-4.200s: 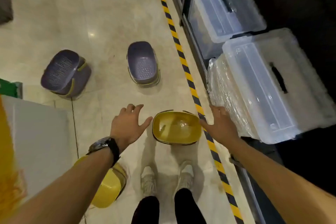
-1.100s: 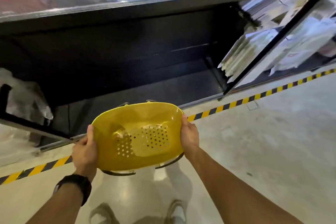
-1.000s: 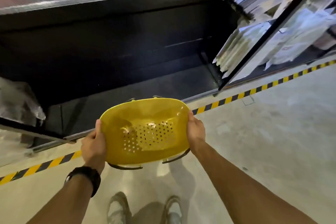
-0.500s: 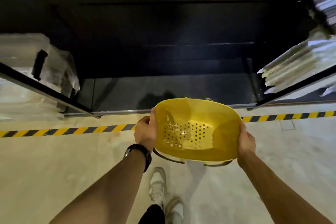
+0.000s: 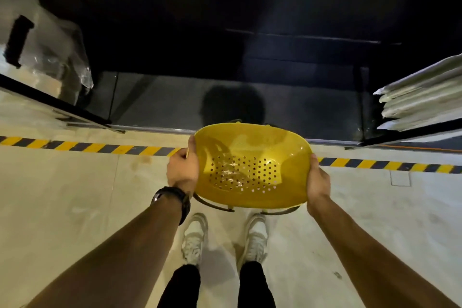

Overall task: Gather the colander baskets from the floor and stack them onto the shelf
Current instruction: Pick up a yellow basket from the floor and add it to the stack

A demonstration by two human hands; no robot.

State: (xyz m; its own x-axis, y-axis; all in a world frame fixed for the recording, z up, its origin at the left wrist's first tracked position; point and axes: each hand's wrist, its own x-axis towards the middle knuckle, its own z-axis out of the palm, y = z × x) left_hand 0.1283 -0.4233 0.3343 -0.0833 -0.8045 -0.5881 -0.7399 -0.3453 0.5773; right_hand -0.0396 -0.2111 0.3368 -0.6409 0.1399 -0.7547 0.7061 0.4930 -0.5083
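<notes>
Change: since half a second ago the yellow colander basket (image 5: 250, 167) has drifted right to the middle of the view, and the shelf opening now faces the person squarely.
Shoes: two pale shoes (image 5: 195, 240) stand at 6 o'clock on the floor (image 5: 75, 195); the dark trouser legs are cut off by the bottom edge.
Left hand: the left hand (image 5: 182, 170) grasps the basket's 9 o'clock rim, thumb on top, with its fingers hidden under the wall. A black watch (image 5: 175, 199) sits on the wrist.
Right hand: the right hand (image 5: 318, 182) clasps the 3 o'clock rim, its fingers likewise out of sight behind the basket.
Basket: it is held in the air beyond the shoes, hollow side up and tipped toward the camera, with the perforated base showing. Dark wire handles (image 5: 215, 204) peep out under its near edge, mostly hidden.
Tape: yellow-and-black hazard tape (image 5: 100, 148) runs from 9 to 3 o'clock, interrupted by the basket.
Shelf: the bottom shelf (image 5: 175, 102) lies at 12 o'clock with a round shadow on its board; its back is too dark to make out.
Bin: a plastic-wrapped bin (image 5: 37, 45) sits at 10 o'clock, cut off by the left edge.
Packs: pale flat packs (image 5: 420, 97) lie at 3 o'clock, cut off at the right; their contents are unclear.
</notes>
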